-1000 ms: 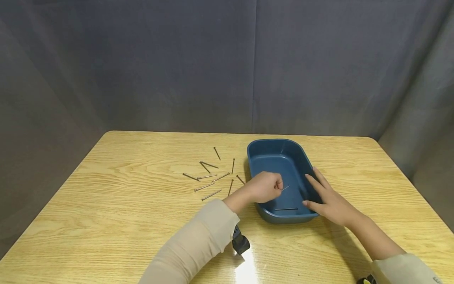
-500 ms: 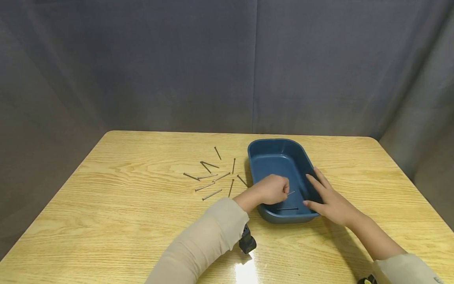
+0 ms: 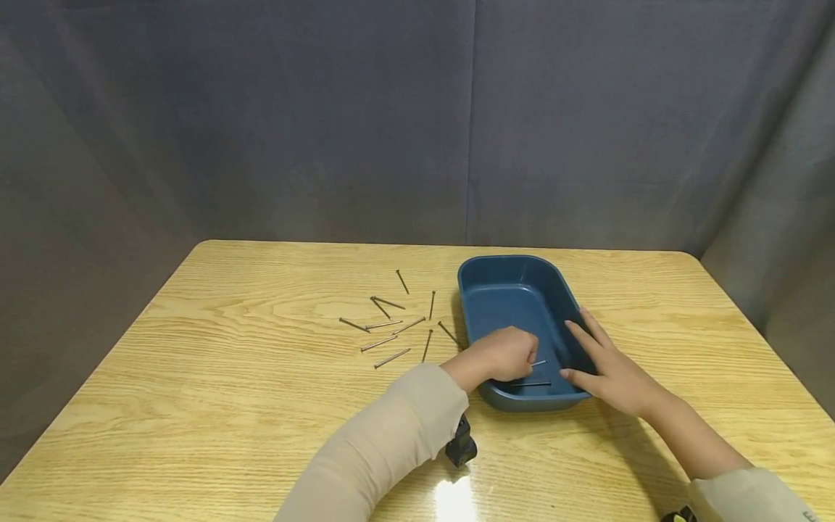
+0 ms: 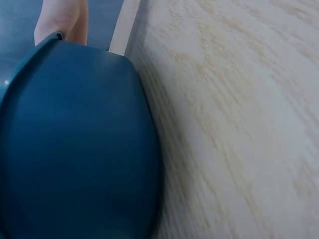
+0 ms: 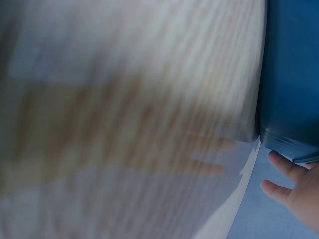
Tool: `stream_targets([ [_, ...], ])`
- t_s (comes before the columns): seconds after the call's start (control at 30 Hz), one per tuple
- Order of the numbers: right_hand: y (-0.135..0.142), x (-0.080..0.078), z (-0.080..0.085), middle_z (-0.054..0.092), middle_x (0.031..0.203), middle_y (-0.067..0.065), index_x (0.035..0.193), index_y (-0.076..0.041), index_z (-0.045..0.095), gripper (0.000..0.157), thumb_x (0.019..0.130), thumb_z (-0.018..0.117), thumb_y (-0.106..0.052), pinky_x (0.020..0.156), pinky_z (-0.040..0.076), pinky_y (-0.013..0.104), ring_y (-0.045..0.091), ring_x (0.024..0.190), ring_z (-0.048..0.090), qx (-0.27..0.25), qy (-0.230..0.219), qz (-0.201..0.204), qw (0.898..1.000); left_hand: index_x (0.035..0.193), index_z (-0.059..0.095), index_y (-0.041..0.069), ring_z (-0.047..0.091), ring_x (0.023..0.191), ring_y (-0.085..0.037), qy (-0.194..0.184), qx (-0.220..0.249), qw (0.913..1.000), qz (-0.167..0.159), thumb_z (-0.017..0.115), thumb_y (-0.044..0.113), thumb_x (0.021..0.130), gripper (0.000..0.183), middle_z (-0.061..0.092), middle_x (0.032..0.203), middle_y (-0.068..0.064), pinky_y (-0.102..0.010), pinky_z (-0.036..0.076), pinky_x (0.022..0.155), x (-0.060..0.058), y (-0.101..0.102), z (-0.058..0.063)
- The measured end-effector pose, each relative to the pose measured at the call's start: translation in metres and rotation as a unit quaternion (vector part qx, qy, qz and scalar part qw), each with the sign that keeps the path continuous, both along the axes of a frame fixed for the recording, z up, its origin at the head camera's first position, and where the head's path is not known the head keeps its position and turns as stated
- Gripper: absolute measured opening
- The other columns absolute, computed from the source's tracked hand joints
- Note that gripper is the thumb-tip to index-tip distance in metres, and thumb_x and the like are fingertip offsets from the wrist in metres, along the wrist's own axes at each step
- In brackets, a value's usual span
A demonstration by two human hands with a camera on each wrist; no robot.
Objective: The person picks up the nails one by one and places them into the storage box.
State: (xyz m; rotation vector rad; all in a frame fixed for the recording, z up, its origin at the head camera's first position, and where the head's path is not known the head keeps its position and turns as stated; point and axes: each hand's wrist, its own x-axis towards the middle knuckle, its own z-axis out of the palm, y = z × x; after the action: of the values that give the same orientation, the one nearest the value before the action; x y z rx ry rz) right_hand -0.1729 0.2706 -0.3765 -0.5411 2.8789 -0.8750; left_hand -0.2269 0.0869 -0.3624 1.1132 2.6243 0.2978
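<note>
In the head view a blue plastic bin [image 3: 502, 304] stands on the table, right of centre. My left hand [image 3: 504, 354] reaches over its near left side with curled fingers and pinches a nail [image 3: 538, 362] low inside it. One other nail [image 3: 531, 383] lies on the bin's floor near the front wall. My right hand [image 3: 609, 370] rests on the bin's right rim, fingers spread and fairly straight. The left wrist view has the bin's outer wall [image 4: 79, 134] covering most of the left hand [image 4: 61, 20]. Fingers of the right hand [image 5: 296, 194] touch the bin in the right wrist view.
Several loose nails [image 3: 391, 358] lie scattered on the wooden table [image 3: 215, 391] left of the bin. One nail [image 3: 449, 333] is close to the bin's left wall. Grey curtains [image 3: 326, 123] hang behind and beside the table.
My left hand has moved right and toward the near end of the bin, lowering with the nail in its fingers. The right hand and the bin stay nearly where they were.
</note>
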Motion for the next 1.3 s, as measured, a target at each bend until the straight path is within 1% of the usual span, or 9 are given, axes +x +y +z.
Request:
stream_targets([
  [0.17, 0.0, 0.0, 0.0, -0.008, 0.142, 0.014, 0.137, -0.002, 0.014, 0.071, 0.085, 0.052, -0.033, 0.083, 0.024, 0.061, 0.047, 0.121, 0.012, 0.0, 0.002, 0.002, 1.0, 0.068, 0.047, 0.015, 0.043, 0.056, -0.007, 0.009, -0.023, 0.9997, 0.001, 0.055, 0.019, 0.084, 0.018, 0.046, 0.062, 0.005, -0.019, 0.034, 0.052, -0.001, 0.003, -0.003],
  [0.27, -0.001, 0.0, 0.0, -0.007, 0.142, 0.015, 0.137, -0.001, 0.014, 0.072, 0.085, 0.052, -0.033, 0.083, 0.024, 0.061, 0.047, 0.121, 0.011, 0.001, 0.002, 0.002, 1.0, 0.065, 0.046, 0.015, 0.04, 0.053, -0.007, 0.012, -0.033, 0.9994, -0.001, 0.053, 0.019, 0.086, 0.022, 0.043, 0.059, 0.005, -0.02, 0.033, 0.05, 0.0, 0.004, -0.003],
  [0.4, 0.0, 0.0, 0.0, -0.007, 0.141, 0.015, 0.136, -0.001, 0.014, 0.072, 0.085, 0.052, -0.033, 0.083, 0.024, 0.061, 0.047, 0.121, 0.011, 0.001, 0.001, 0.002, 1.0, 0.062, 0.044, 0.015, 0.035, 0.049, -0.008, 0.006, -0.042, 0.9991, -0.002, 0.05, 0.017, 0.087, 0.025, 0.039, 0.055, 0.004, -0.02, 0.03, 0.047, 0.001, 0.006, -0.003],
  [0.6, -0.001, 0.0, -0.001, -0.008, 0.142, 0.014, 0.137, -0.002, 0.014, 0.071, 0.085, 0.052, -0.032, 0.083, 0.024, 0.062, 0.046, 0.122, 0.01, 0.002, 0.0, 0.003, 1.0, 0.062, 0.044, 0.016, 0.035, 0.05, -0.008, -0.002, -0.067, 0.9978, 0.004, 0.05, 0.017, 0.087, 0.026, 0.039, 0.055, 0.005, -0.021, 0.03, 0.047, 0.002, 0.009, -0.004],
  [0.7, -0.001, 0.0, -0.001, -0.009, 0.142, 0.014, 0.137, -0.002, 0.014, 0.071, 0.085, 0.052, -0.032, 0.083, 0.023, 0.062, 0.046, 0.122, 0.01, 0.001, -0.001, 0.003, 1.0, 0.063, 0.049, 0.017, 0.039, 0.053, -0.007, 0.0, -0.081, 0.9967, 0.007, 0.051, 0.018, 0.086, 0.023, 0.044, 0.058, 0.006, -0.022, 0.033, 0.049, 0.003, 0.011, -0.005],
  [0.8, -0.001, 0.0, 0.0, -0.008, 0.141, 0.015, 0.137, -0.001, 0.014, 0.071, 0.085, 0.052, -0.032, 0.083, 0.023, 0.062, 0.047, 0.122, 0.009, 0.001, -0.001, 0.003, 1.0, 0.069, 0.054, 0.019, 0.046, 0.059, -0.007, 0.005, -0.097, 0.9953, 0.01, 0.054, 0.02, 0.085, 0.015, 0.05, 0.064, 0.007, -0.023, 0.038, 0.053, 0.002, 0.013, -0.006],
  [0.93, -0.001, 0.0, 0.001, -0.009, 0.141, 0.014, 0.136, -0.001, 0.014, 0.071, 0.085, 0.052, -0.033, 0.083, 0.022, 0.062, 0.046, 0.122, 0.009, 0.002, -0.002, 0.003, 1.0, 0.077, 0.058, 0.02, 0.05, 0.065, -0.008, 0.015, -0.113, 0.9933, 0.018, 0.055, 0.021, 0.084, 0.007, 0.054, 0.071, 0.006, -0.026, 0.041, 0.056, 0.001, 0.015, -0.008],
  [1.2, 0.0, -0.001, 0.001, -0.009, 0.141, 0.014, 0.136, -0.001, 0.014, 0.071, 0.085, 0.052, -0.033, 0.083, 0.022, 0.062, 0.046, 0.122, 0.008, 0.001, 0.001, 0.005, 1.0, 0.089, 0.061, 0.022, 0.053, 0.076, -0.008, 0.018, -0.131, 0.9906, 0.033, 0.052, 0.02, 0.085, 0.009, 0.058, 0.089, 0.007, -0.03, 0.044, 0.059, 0.0, 0.02, -0.012],
  [1.3, 0.0, -0.001, 0.0, -0.009, 0.141, 0.015, 0.136, -0.001, 0.014, 0.071, 0.085, 0.052, -0.033, 0.083, 0.022, 0.062, 0.046, 0.122, 0.008, 0.0, 0.001, 0.005, 1.0, 0.09, 0.061, 0.022, 0.054, 0.078, -0.009, 0.019, -0.134, 0.9902, 0.036, 0.052, 0.021, 0.086, 0.011, 0.058, 0.092, 0.007, -0.031, 0.044, 0.061, 0.0, 0.02, -0.012],
])
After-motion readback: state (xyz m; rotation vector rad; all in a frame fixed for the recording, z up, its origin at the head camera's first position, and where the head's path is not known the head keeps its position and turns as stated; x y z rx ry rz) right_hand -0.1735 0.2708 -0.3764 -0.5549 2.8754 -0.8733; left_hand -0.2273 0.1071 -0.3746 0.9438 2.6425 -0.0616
